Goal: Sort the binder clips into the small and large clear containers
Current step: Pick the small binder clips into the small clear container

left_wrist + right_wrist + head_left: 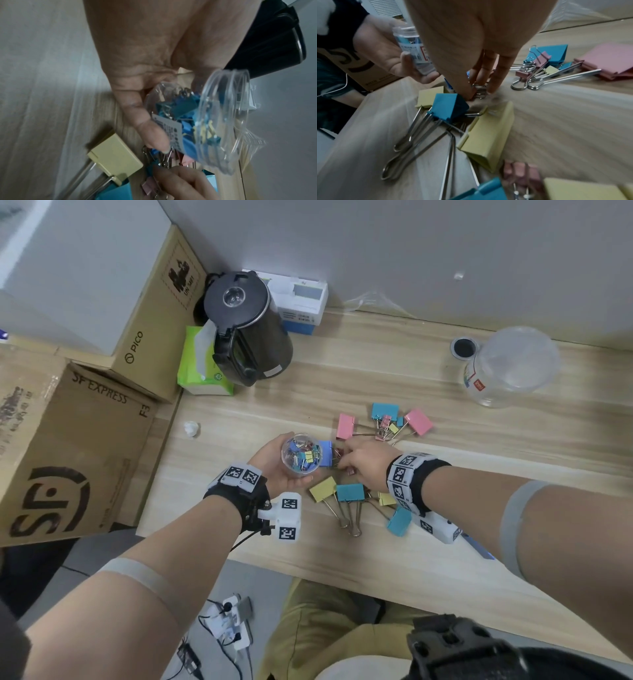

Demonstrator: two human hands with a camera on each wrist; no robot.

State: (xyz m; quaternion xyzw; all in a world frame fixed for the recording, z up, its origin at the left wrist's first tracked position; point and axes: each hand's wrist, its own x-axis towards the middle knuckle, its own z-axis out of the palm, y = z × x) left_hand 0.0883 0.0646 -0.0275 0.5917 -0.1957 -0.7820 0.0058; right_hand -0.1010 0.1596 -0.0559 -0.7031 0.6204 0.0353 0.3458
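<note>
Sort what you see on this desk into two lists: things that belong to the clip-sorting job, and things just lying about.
Job:
small clear container, held in left hand
large clear container
binder clips
right hand, picking at small clips

Lying about:
kettle
tissue pack
cardboard boxes
crumpled paper

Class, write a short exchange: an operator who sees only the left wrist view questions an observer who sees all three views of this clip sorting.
Operator: Where is the large container?
Observer: Head view: the large container stands upright at the far right of the table, away from both hands.
Operator: What is the right hand doing?
Observer: Right wrist view: the right hand pinches a small clip lying on the table.
Operator: Any clips beyond the jar?
Observer: Head view: a second heap, with two big pink clips, lies further off.
</note>
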